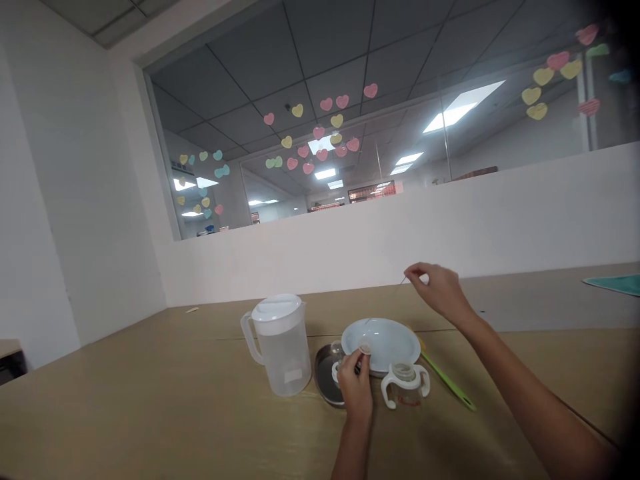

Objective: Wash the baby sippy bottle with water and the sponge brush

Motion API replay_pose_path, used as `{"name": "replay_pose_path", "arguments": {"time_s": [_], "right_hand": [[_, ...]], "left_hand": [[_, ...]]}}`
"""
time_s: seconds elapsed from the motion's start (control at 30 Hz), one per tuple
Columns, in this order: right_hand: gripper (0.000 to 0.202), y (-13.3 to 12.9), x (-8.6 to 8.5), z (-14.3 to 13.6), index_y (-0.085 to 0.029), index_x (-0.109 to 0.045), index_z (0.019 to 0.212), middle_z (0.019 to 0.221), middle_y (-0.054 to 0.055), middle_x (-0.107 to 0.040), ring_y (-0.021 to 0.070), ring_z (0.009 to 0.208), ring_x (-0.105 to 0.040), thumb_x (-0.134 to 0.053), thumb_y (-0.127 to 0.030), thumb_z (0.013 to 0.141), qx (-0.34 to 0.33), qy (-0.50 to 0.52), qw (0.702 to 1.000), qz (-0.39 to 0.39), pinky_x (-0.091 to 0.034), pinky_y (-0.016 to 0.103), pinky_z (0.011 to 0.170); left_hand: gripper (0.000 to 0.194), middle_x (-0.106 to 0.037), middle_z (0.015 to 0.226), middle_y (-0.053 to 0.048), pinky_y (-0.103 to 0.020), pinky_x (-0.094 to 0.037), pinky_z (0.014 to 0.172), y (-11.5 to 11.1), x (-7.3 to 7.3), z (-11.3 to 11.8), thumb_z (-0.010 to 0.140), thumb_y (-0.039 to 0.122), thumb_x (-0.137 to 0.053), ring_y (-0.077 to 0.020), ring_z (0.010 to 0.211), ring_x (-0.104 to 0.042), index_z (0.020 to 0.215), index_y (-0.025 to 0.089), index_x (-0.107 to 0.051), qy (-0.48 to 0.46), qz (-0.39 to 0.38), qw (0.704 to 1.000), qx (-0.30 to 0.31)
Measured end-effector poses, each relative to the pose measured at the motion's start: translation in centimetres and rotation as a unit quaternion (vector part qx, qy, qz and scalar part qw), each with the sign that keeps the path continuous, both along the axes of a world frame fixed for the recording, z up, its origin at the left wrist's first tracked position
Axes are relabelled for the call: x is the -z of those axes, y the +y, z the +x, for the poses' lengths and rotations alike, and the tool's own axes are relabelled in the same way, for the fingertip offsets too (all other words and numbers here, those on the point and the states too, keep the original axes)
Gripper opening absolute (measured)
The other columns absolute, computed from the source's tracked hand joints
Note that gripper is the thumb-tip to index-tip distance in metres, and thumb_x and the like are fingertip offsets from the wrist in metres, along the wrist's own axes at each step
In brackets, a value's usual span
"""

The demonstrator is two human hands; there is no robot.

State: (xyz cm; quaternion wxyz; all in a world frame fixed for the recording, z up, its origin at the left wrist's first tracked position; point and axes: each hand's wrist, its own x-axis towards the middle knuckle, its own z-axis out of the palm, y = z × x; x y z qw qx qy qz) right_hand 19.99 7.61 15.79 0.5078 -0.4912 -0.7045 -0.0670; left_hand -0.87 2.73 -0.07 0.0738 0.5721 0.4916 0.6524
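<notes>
Right now, the left hand [356, 387] pinches a small, round, translucent whitish piece [365, 347] between thumb and fingers, lifted in front of the left side of a shallow, pale blue-white oval basin [393, 340]. The piece looks pale and nearly see-through, with a rounded edge turned up; its finer shape is too small to make out. Farther back and to the right, above the far right edge of the basin, the right hand [443, 290] has thumb and fingertips pressed together on a thin, straight, stick-like strand [401, 283], which slants down to the left and fades into the background, so its far end cannot be told. Just right of the left hand, at the near edge of the basin, stands an open, clear bottle with two curved white handles [407, 390] and reddish marking low on its body. To the left of the hand, a dark grey metal tray with a shiny rim [326, 380] holds a clear rounded piece [337, 348] and a white ring-like part [335, 371], both partly hidden. Farther left is an upright, frosted plastic pitcher with a white lid [285, 353], and right of the basin lies a bright green long-handled tool [453, 383].
</notes>
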Motion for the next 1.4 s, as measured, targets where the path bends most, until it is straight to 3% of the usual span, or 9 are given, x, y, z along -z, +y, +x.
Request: {"name": "replay_pose_path", "arguments": {"time_s": [0.17, 0.37, 0.47, 0.6, 0.73, 0.9, 1.1, 1.27, 1.4], "right_hand": [[0.028, 6.1, 5.7, -1.1, -0.018, -0.066, 0.090, 0.096, 0.008, -0.067, 0.0241, 0.090, -0.060, -0.042, -0.029, 0.082, 0.029, -0.016, 0.971, -0.239, -0.038, 0.030, 0.068], [0.035, 6.9, 7.9, -1.7, -0.012, -0.063, 0.107, 0.097, 0.014, -0.066, 0.0246, 0.093, -0.059, -0.044, -0.017, 0.077, 0.020, -0.092, 0.963, -0.253, -0.039, 0.030, 0.071], [0.036, 5.9, 7.3, -3.0, -0.013, -0.065, 0.105, 0.092, 0.009, -0.068, 0.0196, 0.087, -0.060, -0.054, -0.017, 0.071, -0.112, -0.137, 0.948, -0.263, -0.041, 0.025, 0.071], [0.034, 4.6, 7.2, -6.1, -0.014, -0.069, 0.096, 0.085, 0.005, -0.069, 0.0190, 0.079, -0.061, -0.063, -0.029, 0.066, -0.416, -0.139, 0.838, -0.324, -0.045, 0.025, 0.069], [0.029, 4.2, 8.3, -8.3, -0.014, -0.071, 0.085, 0.082, 0.004, -0.068, 0.0182, 0.079, -0.060, -0.066, -0.033, 0.063, -0.518, -0.082, 0.791, -0.315, -0.045, 0.027, 0.073], [0.026, 4.4, 9.0, -8.0, -0.015, -0.070, 0.081, 0.080, 0.002, -0.067, 0.0168, 0.078, -0.058, -0.070, -0.029, 0.060, -0.512, -0.057, 0.784, -0.346, -0.044, 0.025, 0.071], [0.024, 4.2, 7.2, -6.1, -0.013, -0.066, 0.086, 0.081, 0.004, -0.067, 0.0157, 0.077, -0.059, -0.056, -0.027, 0.069, -0.486, -0.062, 0.799, -0.348, -0.044, 0.024, 0.069], [0.020, 4.3, 6.4, -4.9, -0.014, -0.069, 0.077, 0.073, 0.004, -0.069, 0.0150, 0.069, -0.061, -0.053, -0.014, 0.065, -0.281, -0.219, 0.873, -0.334, -0.041, 0.020, 0.060], [0.017, 5.0, 7.9, -5.1, -0.013, -0.071, 0.066, 0.069, 0.007, -0.069, 0.0183, 0.067, -0.061, -0.059, -0.007, 0.055, -0.196, -0.269, 0.878, -0.345, -0.040, 0.022, 0.058]], "left_hand": [[0.026, -0.069, 0.083, -0.007, -0.030, -0.045, 0.072, 0.1, 0.3, 0.1, 0.084, 0.035, -0.051, -0.0192, 0.076, -0.061, 0.090, 0.019, -0.071, 0.033, -0.014, 0.999, 0.005], [0.025, -0.068, 0.085, -0.007, -0.030, -0.043, 0.073, 0.1, 0.3, 0.0, 0.084, 0.035, -0.051, -0.0197, 0.079, -0.059, 0.089, 0.019, -0.070, 0.051, -0.019, 0.998, -0.015], [0.027, -0.066, 0.085, -0.007, -0.029, -0.042, 0.074, 0.2, 0.2, -0.2, 0.086, 0.035, -0.048, -0.0190, 0.080, -0.057, 0.084, 0.018, -0.069, 0.063, -0.011, 0.998, -0.023], [0.028, -0.064, 0.081, -0.005, -0.028, -0.041, 0.074, 0.2, 0.2, -0.3, 0.087, 0.034, -0.046, -0.0180, 0.080, -0.056, 0.080, 0.020, -0.069, 0.089, -0.011, 0.996, -0.027], [0.028, -0.064, 0.081, -0.005, -0.029, -0.041, 0.073, 0.1, 0.2, -0.3, 0.088, 0.033, -0.045, -0.0186, 0.080, -0.054, 0.082, 0.021, -0.069, 0.116, -0.018, 0.992, -0.043], [0.024, -0.064, 0.087, -0.004, -0.032, -0.040, 0.076, -0.1, -0.1, -0.3, 0.088, 0.032, -0.046, -0.0198, 0.085, -0.054, 0.090, 0.026, -0.069, 0.185, -0.022, 0.979, -0.085], [0.025, -0.064, 0.096, -0.005, -0.036, -0.041, 0.081, -0.3, -0.3, -3.1, 0.089, 0.033, -0.044, -0.0212, 0.091, -0.055, 0.098, 0.025, -0.067, 0.218, -0.008, 0.966, -0.141], [0.027, -0.062, 0.091, -0.006, -0.037, -0.043, 0.080, -0.6, 0.4, -6.9, 0.089, 0.030, -0.041, -0.0212, 0.088, -0.056, 0.091, 0.022, -0.067, 0.255, -0.029, 0.955, -0.152], [0.026, -0.062, 0.093, -0.007, -0.037, -0.043, 0.082, -0.7, 0.8, -7.5, 0.089, 0.027, -0.041, -0.0217, 0.091, -0.055, 0.093, 0.020, -0.066, 0.290, -0.067, 0.944, -0.140]]}}
